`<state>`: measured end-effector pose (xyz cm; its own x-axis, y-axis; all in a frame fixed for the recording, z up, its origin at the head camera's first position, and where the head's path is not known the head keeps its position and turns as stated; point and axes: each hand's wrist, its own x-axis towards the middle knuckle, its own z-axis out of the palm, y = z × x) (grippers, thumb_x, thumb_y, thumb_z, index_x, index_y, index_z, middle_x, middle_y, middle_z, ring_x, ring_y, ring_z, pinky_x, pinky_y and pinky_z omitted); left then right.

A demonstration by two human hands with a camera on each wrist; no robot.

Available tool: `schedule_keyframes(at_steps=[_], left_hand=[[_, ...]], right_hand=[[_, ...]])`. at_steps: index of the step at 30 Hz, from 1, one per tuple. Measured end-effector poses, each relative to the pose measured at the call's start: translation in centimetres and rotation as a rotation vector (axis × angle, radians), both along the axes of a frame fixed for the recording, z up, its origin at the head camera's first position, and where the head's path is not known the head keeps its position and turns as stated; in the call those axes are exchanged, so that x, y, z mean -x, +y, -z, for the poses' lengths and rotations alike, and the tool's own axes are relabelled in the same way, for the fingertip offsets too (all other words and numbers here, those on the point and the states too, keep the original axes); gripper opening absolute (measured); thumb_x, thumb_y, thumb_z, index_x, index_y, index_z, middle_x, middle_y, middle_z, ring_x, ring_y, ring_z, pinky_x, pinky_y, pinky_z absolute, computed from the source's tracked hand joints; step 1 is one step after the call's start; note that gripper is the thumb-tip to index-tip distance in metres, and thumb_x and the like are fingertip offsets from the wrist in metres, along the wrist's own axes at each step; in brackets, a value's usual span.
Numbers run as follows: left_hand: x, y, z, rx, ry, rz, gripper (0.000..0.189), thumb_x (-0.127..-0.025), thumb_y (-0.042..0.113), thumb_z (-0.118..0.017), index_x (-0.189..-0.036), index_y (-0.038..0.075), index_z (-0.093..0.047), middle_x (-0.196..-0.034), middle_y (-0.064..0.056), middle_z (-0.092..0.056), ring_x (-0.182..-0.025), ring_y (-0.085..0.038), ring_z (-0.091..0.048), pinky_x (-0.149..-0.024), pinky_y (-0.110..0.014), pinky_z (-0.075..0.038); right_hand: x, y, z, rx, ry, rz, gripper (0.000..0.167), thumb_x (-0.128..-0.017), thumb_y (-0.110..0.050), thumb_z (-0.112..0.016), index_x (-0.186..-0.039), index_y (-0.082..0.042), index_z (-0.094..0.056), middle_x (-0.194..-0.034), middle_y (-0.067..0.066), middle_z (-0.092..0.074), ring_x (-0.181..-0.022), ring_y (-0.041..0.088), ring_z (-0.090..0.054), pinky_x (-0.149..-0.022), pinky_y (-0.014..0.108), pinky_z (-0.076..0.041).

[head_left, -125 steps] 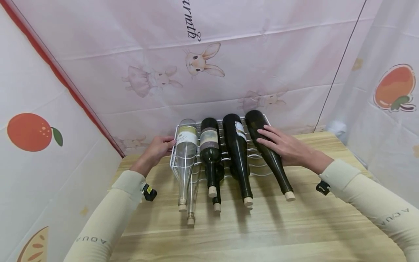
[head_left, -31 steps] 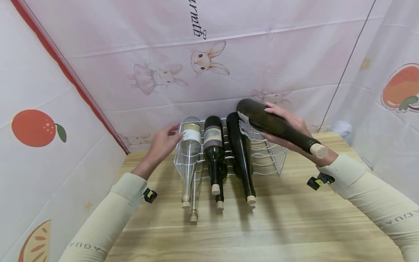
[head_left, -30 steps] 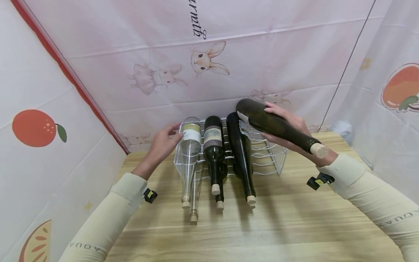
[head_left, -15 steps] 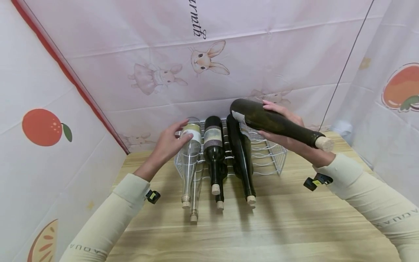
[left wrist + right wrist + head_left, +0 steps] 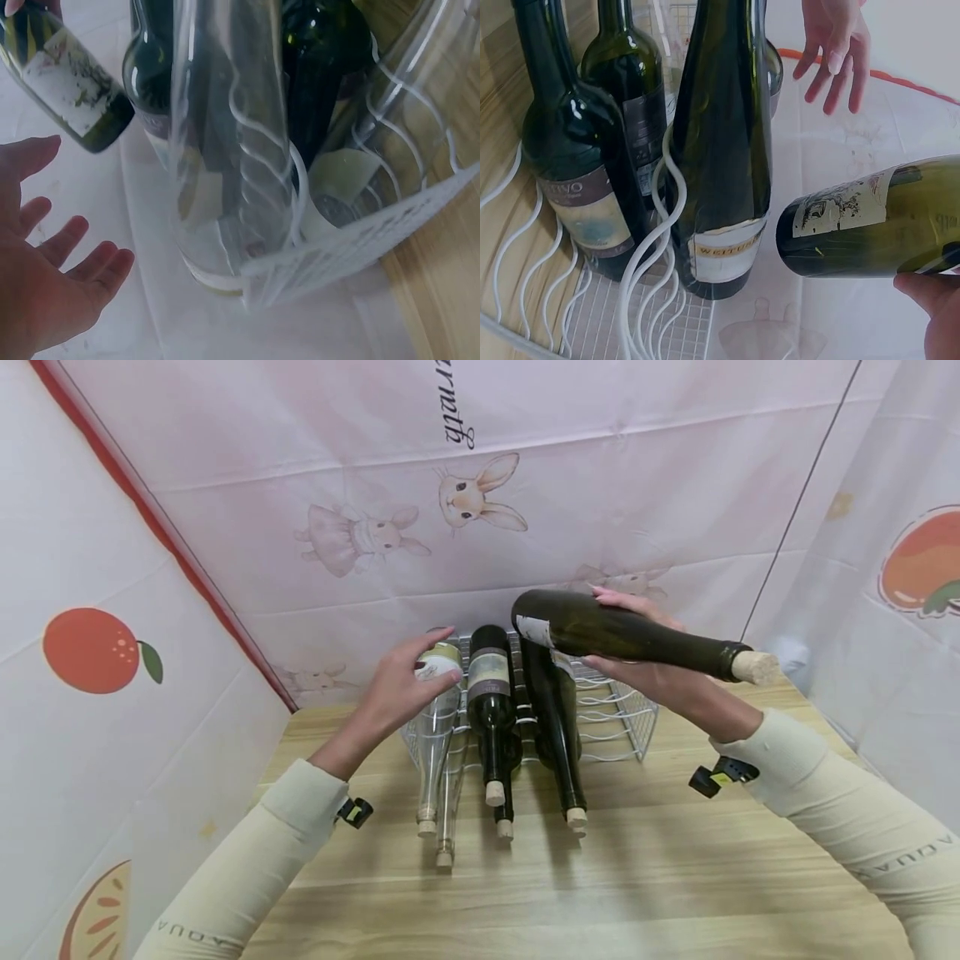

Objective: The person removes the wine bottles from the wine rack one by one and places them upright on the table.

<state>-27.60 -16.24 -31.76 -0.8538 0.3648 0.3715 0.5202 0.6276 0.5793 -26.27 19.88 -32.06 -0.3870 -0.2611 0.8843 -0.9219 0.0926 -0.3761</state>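
Observation:
My right hand [image 5: 652,677] grips a dark green wine bottle [image 5: 630,635] by its body, above the right part of a white wire wine rack [image 5: 637,718]. This bottle lies nearly level, its cork pointing right and its labelled base end to the left. Beneath its base rests another dark bottle [image 5: 555,735] on the rack's top tier. My left hand [image 5: 397,689] is open over the clear bottle [image 5: 431,760], partly hiding its label; the left wrist view shows its fingers spread and holding nothing. Between them lies a dark bottle with a beige label [image 5: 489,693].
Lower-tier bottles show under the top ones, among them a clear bottle [image 5: 447,827]. Corked necks stick out over the wooden table [image 5: 525,902] toward me. A printed cloth wall [image 5: 360,593] stands right behind the rack, with side cloths left and right.
The right hand has lifted the green bottle off the rack's right end, then swung it leftward and more level. The left hand has left the rack's side and moved right over the clear bottle.

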Motion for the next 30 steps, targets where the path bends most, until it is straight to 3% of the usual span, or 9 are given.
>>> schedule_keyframes(at_steps=[9, 17, 30], left_hand=[[-0.9, 1.4, -0.7, 0.007, 0.118, 0.075, 0.083, -0.089, 0.027, -0.083, -0.160, 0.029, -0.040, -0.163, -0.002, -0.046, -0.150, -0.028, -0.046, -0.120, -0.051, -0.044], [-1.2, 2.4, -1.2, 0.024, 0.233, 0.121, 0.084, -0.085, 0.029, -0.087, -0.158, 0.019, -0.045, -0.161, -0.007, -0.049, -0.150, -0.027, -0.046, -0.127, -0.048, -0.036], [-2.2, 4.4, -3.2, 0.097, 0.372, 0.148, 0.086, -0.083, 0.039, -0.088, -0.157, 0.023, -0.047, -0.162, -0.002, -0.047, -0.148, -0.027, -0.046, -0.120, -0.052, -0.043]], right_hand=[[-0.4, -1.0, -0.2, -0.014, -0.037, -0.044, 0.073, -0.079, -0.001, -0.088, -0.137, 0.016, -0.047, -0.153, 0.001, -0.057, -0.142, 0.025, -0.055, -0.111, 0.026, -0.053], [-0.8, -1.8, -0.4, -0.046, -0.052, -0.063, 0.078, -0.073, 0.013, -0.086, -0.140, 0.014, -0.045, -0.156, 0.002, -0.054, -0.144, 0.022, -0.053, -0.112, 0.025, -0.051], [-1.0, -2.9, -0.4, -0.046, -0.151, -0.101, 0.078, -0.077, 0.011, -0.084, -0.143, 0.010, -0.043, -0.158, 0.001, -0.052, -0.146, 0.025, -0.051, -0.113, 0.026, -0.051]])
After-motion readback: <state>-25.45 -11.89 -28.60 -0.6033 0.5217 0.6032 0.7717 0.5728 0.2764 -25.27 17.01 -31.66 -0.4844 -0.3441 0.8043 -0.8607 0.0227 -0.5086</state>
